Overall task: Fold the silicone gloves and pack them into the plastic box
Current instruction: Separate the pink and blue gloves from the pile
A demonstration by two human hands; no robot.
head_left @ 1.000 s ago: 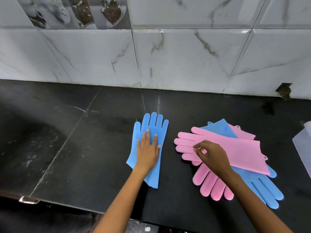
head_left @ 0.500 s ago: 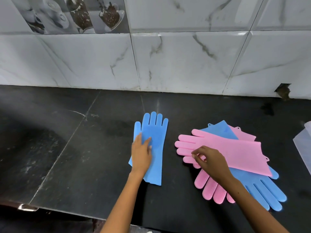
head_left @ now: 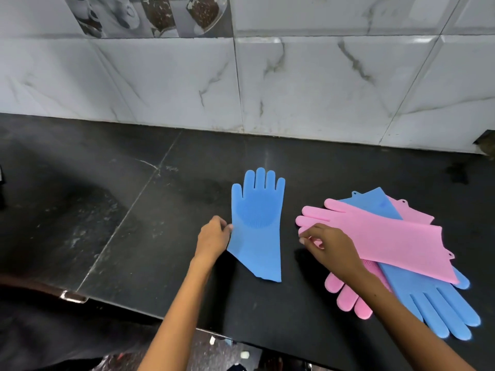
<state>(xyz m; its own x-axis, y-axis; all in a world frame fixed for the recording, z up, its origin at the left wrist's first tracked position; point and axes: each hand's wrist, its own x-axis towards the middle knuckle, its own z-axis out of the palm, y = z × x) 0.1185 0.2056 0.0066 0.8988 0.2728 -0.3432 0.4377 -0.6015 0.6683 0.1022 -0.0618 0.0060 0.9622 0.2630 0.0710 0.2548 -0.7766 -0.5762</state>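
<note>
- Head view shows you barely into the job: none of the four gloves is folded, and none is packed.
- One blue glove (head_left: 257,226) lies flat and alone on the counter (head_left: 134,210), fingers toward the wall, cuff toward you.
- Your left hand (head_left: 213,238) sits at that glove's left edge with its fingers curled there; it looks like a pinch on the edge, ready to start the first fold, though the fingertips are too tucked to be sure how much they hold.
- Just right of it is a pile of three: a pink glove (head_left: 375,236) on top, a second blue glove (head_left: 428,298) under it, and another pink one (head_left: 348,295) at the bottom.
- Your right hand (head_left: 329,243) hovers at the top pink glove's fingers, its own fingers bent and close together; you cannot tell whether it grips the glove or only touches it.
- Left to do, as I judge it: fold all four, then pack them.
- The box is not in this view, so you cannot tell where it stands or whether it is open.
- The pile hides much of the lower two gloves, and your right wrist covers part of the bottom pink one.
</note>
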